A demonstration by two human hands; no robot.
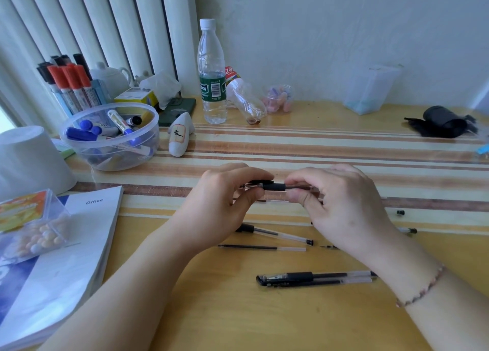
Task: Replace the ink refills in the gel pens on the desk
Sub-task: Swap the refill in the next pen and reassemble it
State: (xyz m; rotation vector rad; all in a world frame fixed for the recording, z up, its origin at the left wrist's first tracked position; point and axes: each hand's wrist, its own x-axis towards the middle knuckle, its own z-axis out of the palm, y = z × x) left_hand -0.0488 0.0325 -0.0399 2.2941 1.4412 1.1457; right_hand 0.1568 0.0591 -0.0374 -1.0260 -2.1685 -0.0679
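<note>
Both hands hold one black gel pen (pixel 275 186) level above the desk. My left hand (pixel 225 194) pinches its capped end; my right hand (pixel 341 194) pinches the clear barrel end. Below them lie a pen barrel with a black grip (pixel 275 233), a loose ink refill (pixel 262 248) and two capped black gel pens (pixel 315 278) side by side. Another thin refill (pixel 272 200) lies just under the held pen. A small black pen part (pixel 400 212) and another pen's end (pixel 408 230) lie to the right, partly hidden by my right hand.
A clear bowl of markers (pixel 111 136), a white cup (pixel 29 160), an Office book (pixel 76 244) and a box of beads (pixel 31 223) fill the left. A water bottle (pixel 212 72), a tipped bottle (pixel 246 99) and a black roll (pixel 442 121) stand at the back.
</note>
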